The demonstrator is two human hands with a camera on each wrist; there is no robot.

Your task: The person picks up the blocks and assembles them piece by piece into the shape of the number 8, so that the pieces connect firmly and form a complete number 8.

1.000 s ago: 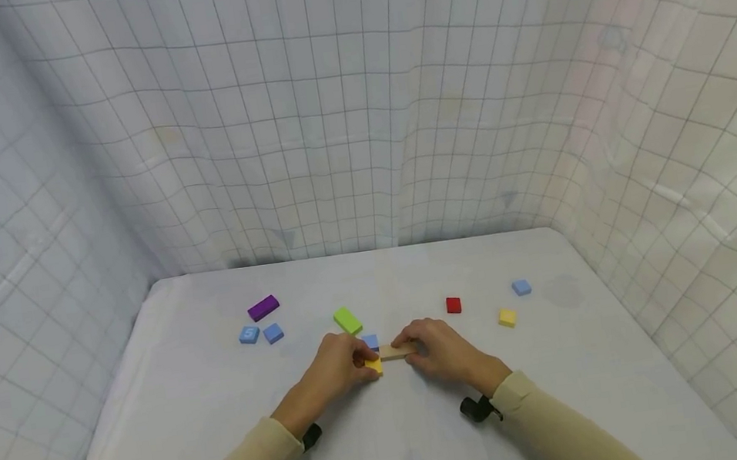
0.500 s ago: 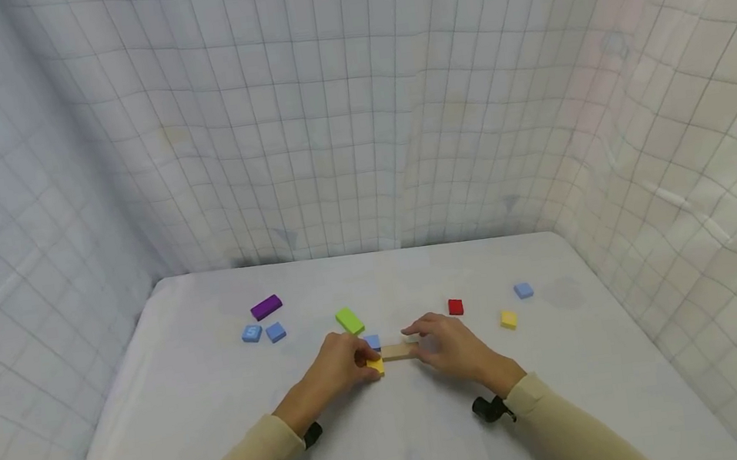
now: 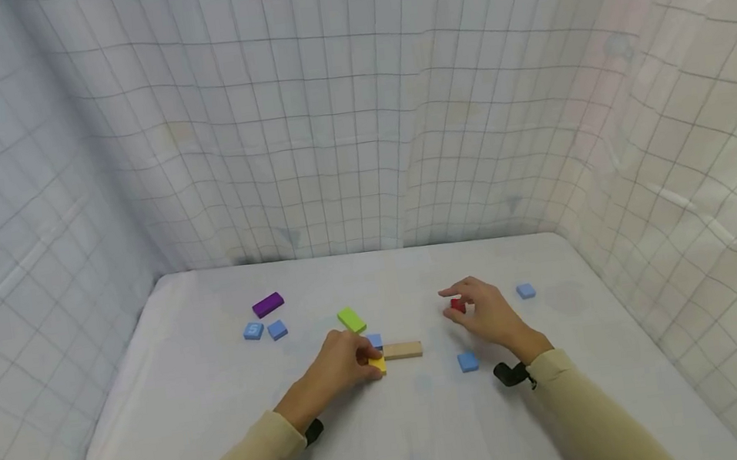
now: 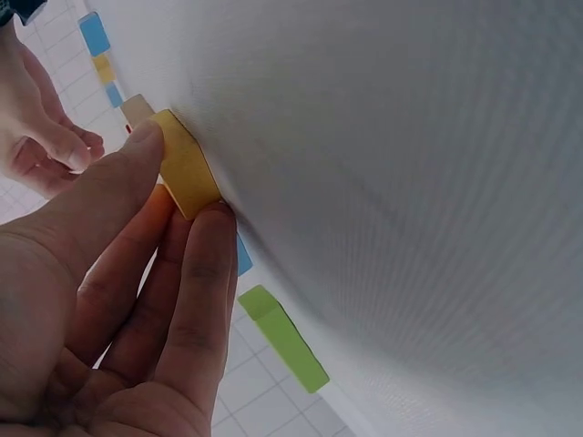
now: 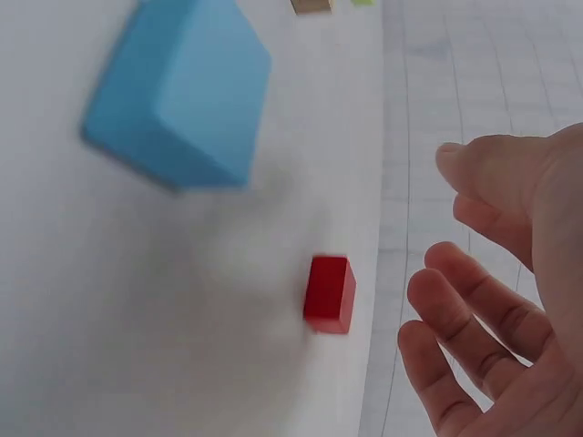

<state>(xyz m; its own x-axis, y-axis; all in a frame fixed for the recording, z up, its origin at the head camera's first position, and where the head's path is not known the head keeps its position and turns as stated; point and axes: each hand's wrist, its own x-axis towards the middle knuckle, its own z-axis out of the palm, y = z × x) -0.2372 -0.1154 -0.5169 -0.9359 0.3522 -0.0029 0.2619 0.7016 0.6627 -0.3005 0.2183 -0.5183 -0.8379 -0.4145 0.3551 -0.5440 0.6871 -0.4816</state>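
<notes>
My left hand pinches a small yellow block between thumb and fingertips, low on the white table. A blue block lies directly behind the yellow one, and a tan wooden block extends to its right. Over on the right, my right hand is spread around a small red block, thumb on the near side and fingers on the far side. The right wrist view shows a gap between those fingers and the red block. Nearer the body, another blue block lies by the right wrist.
A green block lies just behind the left hand. Further left are a purple block, a blue block with a white mark and a plain blue block. One more blue block lies at the far right.
My right hand has let go of the wooden block and moved right to the red block, uncovering the near blue block. The left hand keeps its pinch on the yellow block.
</notes>
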